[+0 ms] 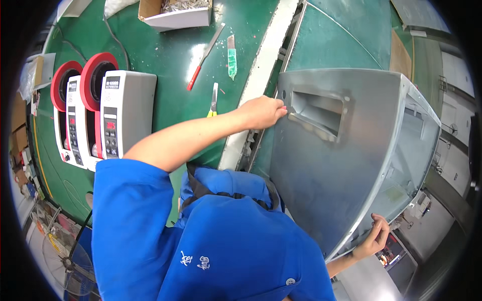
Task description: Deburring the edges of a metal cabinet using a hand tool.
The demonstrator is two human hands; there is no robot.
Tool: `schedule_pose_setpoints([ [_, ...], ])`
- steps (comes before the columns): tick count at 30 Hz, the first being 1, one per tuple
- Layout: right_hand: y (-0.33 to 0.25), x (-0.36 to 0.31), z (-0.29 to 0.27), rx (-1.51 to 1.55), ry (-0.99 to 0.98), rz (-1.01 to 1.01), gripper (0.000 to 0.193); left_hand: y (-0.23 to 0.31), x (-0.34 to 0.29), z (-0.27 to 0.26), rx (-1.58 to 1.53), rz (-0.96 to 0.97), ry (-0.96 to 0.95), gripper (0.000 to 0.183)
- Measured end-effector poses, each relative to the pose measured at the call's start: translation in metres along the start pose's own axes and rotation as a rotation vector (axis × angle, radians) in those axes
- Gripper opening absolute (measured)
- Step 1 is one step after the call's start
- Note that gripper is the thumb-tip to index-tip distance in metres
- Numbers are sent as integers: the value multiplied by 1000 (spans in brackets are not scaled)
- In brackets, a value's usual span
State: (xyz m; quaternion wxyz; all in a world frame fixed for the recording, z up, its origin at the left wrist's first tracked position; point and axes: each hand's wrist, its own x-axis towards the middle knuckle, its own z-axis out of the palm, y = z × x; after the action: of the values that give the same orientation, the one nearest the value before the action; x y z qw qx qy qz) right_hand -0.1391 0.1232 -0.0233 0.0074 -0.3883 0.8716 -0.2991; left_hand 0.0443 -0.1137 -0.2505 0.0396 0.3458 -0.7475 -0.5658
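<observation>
Sheet-metal housing (331, 175) fills the right side, tilted, w/ a recessed rectangular opening (319, 113) near its top. Left hand (261, 111) sits at the opening's left edge, blocking that side. Right hand (374, 236) on the lower edge. Bench (170, 70) centre open; two tape dispensers (100, 110) block left; scissors (213, 100), file (206, 56), box (175, 12) lie further back.

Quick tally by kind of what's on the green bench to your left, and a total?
Tape dispensers with red wheels: 2
Cardboard box of small parts: 1
Red-handled tool: 1
Yellow-handled snips: 1
Green-tipped strip: 1
Total: 6
</observation>
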Motion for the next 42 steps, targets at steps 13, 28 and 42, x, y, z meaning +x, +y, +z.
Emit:
schedule_pose_setpoints([
  [13, 3, -3, 0, -22, 3, 24, 14, 3, 10, -13, 94, 56, -48, 30],
  [28, 3, -2, 0, -53, -10, 23, 14, 10, 1, -5, 15, -73, -70, 30],
  [42, 2, -2, 0, -83, -27, 28, 14, 5, 5, -4, -16, 51, 56, 28],
])
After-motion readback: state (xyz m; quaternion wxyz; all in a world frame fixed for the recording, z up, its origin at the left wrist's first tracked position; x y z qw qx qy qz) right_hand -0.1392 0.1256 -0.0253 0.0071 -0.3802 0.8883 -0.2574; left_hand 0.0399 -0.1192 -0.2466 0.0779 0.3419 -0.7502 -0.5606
